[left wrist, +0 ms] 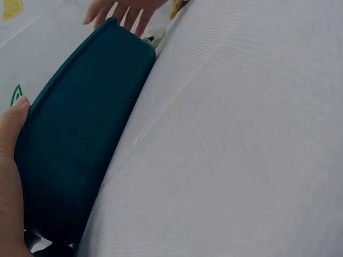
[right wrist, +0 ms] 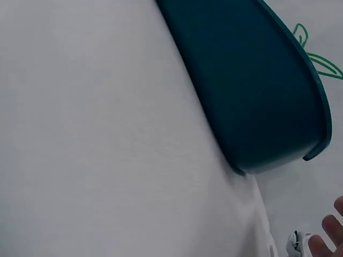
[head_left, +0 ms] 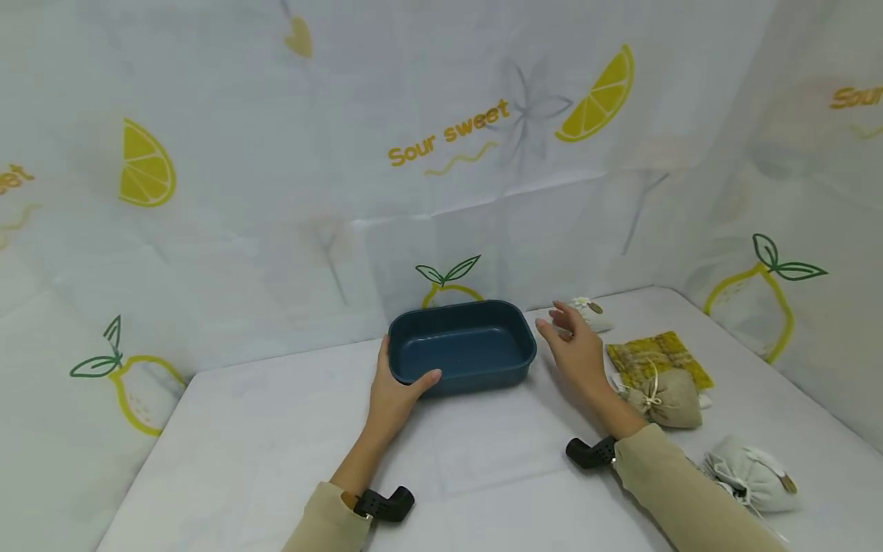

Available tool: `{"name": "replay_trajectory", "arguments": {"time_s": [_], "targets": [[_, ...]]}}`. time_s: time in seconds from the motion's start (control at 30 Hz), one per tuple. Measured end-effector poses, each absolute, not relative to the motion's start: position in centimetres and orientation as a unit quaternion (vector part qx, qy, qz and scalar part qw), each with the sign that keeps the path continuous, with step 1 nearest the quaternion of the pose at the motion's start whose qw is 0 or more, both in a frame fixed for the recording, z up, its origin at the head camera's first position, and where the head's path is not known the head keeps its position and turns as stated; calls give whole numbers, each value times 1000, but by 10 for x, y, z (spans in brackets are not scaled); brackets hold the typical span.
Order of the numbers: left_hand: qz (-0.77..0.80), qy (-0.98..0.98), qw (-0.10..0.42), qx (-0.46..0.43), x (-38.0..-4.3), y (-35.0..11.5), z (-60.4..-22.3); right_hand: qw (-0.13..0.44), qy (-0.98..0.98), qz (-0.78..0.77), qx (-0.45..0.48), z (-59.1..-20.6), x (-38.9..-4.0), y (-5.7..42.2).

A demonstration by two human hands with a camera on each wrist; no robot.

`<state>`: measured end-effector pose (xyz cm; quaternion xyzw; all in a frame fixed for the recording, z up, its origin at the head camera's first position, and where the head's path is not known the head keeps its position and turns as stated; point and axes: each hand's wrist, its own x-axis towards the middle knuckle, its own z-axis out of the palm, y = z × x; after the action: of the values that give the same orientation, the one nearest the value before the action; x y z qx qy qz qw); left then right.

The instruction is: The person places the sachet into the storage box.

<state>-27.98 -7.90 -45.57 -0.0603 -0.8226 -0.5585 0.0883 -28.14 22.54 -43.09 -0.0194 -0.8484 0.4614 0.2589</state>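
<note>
Left hand (head_left: 392,395) on dark blue, round-cornered rectangular bin (head_left: 476,381); right hand (head_left: 578,349) apart

The bin sits on the white cloth-covered table (head_left: 483,468), near its back edge. The left hand grips the bin's left end, thumb at the near rim. The right hand is just beside the right end, fingers loosely bent and holding nothing. To its right lie a yellow patterned fabric item (head_left: 662,354) and, overlapping it, a tan cloth drawstring pouch (head_left: 674,400).
</note>
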Motion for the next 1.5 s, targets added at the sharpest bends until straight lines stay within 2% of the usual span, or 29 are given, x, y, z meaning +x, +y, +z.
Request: {"name": "replay_trajectory", "arguments": {"time_s": [0.17,0.33,0.93,1.2,1.37,1.5], "targets": [[-560,-822,82,-62,-278,-78,-456,297,-843,446,-42,-420,-299,240],[-560,-822,86,-59,-277,-79,-457,299,-859,406,-84,-422,-322,256],[-561,-820,94,-65,-279,-76,-454,183,-923,299,-158,-440,-336,291],[-557,-823,93,-60,-281,-78,-450,207,-930,268,-142,-438,-339,290],[-558,-823,89,-59,-282,-80,-453,227,-910,315,-147,-442,-337,282],[-562,-821,85,-61,-282,-79,-457,265,-889,350,-131,-448,-336,275]]}}
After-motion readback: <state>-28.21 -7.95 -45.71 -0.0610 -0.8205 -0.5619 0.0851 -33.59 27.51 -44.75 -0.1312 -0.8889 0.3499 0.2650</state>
